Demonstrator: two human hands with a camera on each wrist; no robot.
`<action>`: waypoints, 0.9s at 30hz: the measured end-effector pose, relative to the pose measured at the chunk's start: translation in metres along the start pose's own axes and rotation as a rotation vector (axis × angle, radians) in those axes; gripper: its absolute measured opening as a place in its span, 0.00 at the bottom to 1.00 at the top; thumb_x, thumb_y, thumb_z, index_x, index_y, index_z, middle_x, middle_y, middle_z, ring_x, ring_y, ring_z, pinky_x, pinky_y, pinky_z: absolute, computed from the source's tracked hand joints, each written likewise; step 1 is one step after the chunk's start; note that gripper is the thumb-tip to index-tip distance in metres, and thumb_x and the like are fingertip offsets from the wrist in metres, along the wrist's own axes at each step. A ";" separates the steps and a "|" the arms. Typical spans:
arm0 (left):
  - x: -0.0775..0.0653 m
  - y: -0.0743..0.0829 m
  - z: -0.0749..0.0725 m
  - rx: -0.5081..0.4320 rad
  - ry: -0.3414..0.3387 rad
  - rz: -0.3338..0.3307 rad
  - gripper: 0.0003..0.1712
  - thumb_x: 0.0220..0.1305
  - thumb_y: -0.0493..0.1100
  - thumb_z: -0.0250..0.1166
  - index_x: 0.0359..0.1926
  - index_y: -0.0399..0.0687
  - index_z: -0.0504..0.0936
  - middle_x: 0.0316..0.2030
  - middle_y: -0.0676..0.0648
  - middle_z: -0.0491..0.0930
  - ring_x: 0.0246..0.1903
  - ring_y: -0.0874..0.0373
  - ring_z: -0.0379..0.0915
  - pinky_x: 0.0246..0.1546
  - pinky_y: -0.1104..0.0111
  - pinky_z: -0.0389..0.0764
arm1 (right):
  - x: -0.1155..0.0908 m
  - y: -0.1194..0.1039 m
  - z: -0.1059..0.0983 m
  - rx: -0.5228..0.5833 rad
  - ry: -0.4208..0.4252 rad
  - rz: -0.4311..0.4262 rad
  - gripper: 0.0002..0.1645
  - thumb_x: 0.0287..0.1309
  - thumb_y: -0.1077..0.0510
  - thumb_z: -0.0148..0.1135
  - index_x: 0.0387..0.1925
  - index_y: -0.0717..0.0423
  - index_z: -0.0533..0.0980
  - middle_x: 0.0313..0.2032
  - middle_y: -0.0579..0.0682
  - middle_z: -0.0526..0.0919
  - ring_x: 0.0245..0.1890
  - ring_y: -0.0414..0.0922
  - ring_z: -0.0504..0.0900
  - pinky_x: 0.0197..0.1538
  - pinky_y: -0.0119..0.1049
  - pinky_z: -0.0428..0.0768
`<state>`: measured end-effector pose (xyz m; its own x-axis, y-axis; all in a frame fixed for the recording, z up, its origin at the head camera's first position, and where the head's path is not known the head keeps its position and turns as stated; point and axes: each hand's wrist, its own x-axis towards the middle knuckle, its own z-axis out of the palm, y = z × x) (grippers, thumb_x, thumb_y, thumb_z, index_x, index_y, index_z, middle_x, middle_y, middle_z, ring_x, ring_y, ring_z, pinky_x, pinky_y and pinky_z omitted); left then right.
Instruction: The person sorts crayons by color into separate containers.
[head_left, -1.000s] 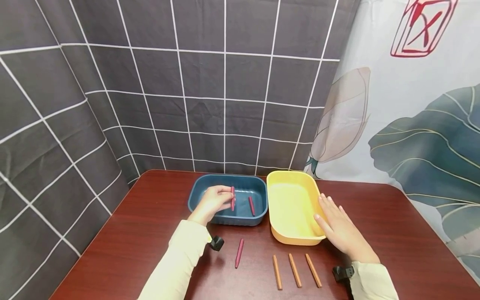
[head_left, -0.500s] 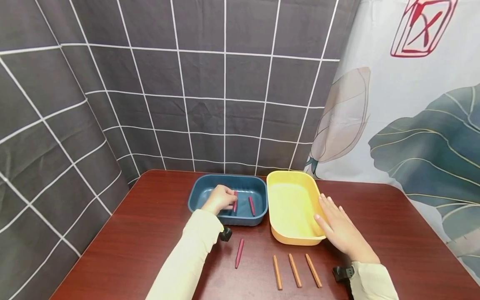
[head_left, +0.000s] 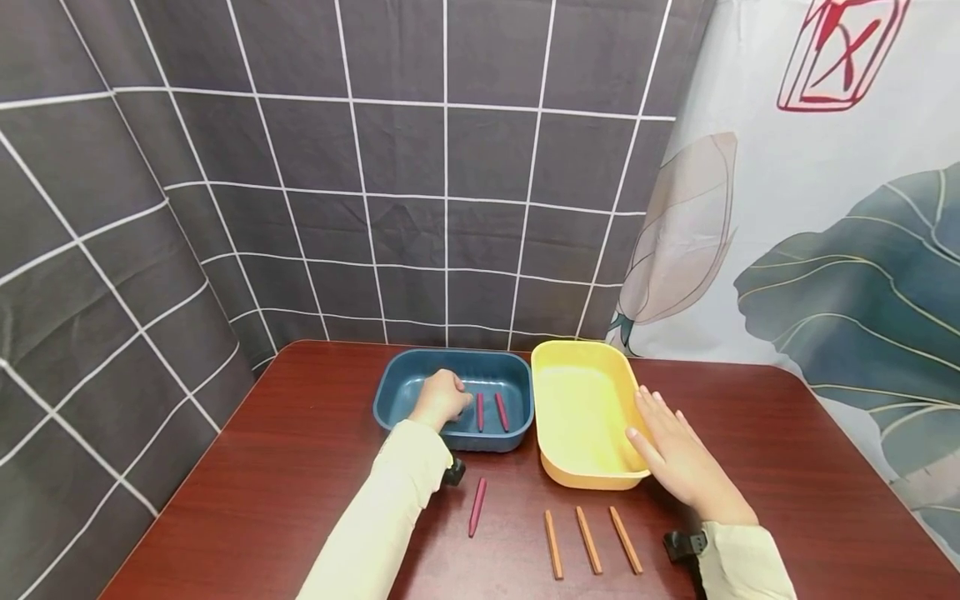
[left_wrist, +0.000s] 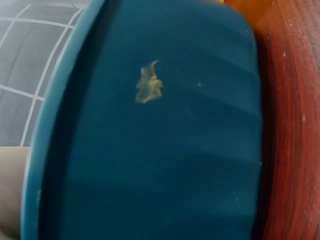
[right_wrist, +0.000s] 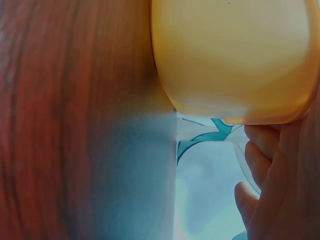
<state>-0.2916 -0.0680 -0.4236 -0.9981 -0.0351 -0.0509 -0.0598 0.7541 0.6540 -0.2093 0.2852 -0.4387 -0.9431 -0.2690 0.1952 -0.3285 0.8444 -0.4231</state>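
Note:
My left hand (head_left: 441, 397) is inside the blue plastic tub (head_left: 401, 360), its fingertips just left of two dark red crayons (head_left: 480, 412) lying on the tub's floor. Nothing shows between those fingers, though they are partly hidden behind the hand's back. In the left wrist view, the tub's outer wall (left_wrist: 160, 150) fills most of the picture. My right hand (head_left: 675, 450) rests with straight fingers along the right side of the yellow tub (head_left: 588, 482), thumb at the rim. A third red crayon (head_left: 477, 507) lies on the table in front of the blue tub.
Three orange crayons (head_left: 588, 540) lie in a loose row in front of the yellow tub. Both tubs stand side by side near the back edge of the reddish-brown table (head_left: 247, 500). A grey gridded cloth (head_left: 397, 225) hangs behind.
My left hand has lowered a red crayon into the blue tub and let go, so it lies beside the other. My right hand stays at the yellow tub.

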 end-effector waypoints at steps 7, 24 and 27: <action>-0.010 -0.001 -0.006 0.006 0.051 0.074 0.07 0.62 0.40 0.68 0.36 0.39 0.85 0.35 0.43 0.85 0.37 0.49 0.81 0.45 0.55 0.82 | 0.000 0.001 0.000 0.002 0.004 -0.002 0.41 0.76 0.44 0.49 0.76 0.67 0.55 0.76 0.67 0.54 0.76 0.67 0.51 0.74 0.66 0.49; -0.065 0.013 -0.031 -0.181 0.079 0.263 0.12 0.67 0.41 0.64 0.49 0.41 0.84 0.39 0.44 0.86 0.41 0.49 0.83 0.47 0.53 0.84 | 0.002 0.003 0.002 0.007 -0.004 -0.005 0.41 0.76 0.44 0.49 0.77 0.67 0.54 0.76 0.67 0.54 0.76 0.67 0.51 0.74 0.66 0.49; -0.076 0.015 -0.033 -0.179 0.086 0.313 0.11 0.67 0.40 0.65 0.48 0.42 0.84 0.38 0.45 0.86 0.39 0.51 0.84 0.46 0.55 0.84 | 0.001 0.003 0.002 0.008 -0.006 -0.003 0.41 0.76 0.44 0.49 0.77 0.67 0.54 0.76 0.67 0.54 0.76 0.67 0.51 0.74 0.66 0.49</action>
<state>-0.2175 -0.0758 -0.3847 -0.9657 0.1184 0.2313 0.2545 0.6107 0.7498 -0.2118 0.2867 -0.4419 -0.9426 -0.2738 0.1913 -0.3312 0.8402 -0.4294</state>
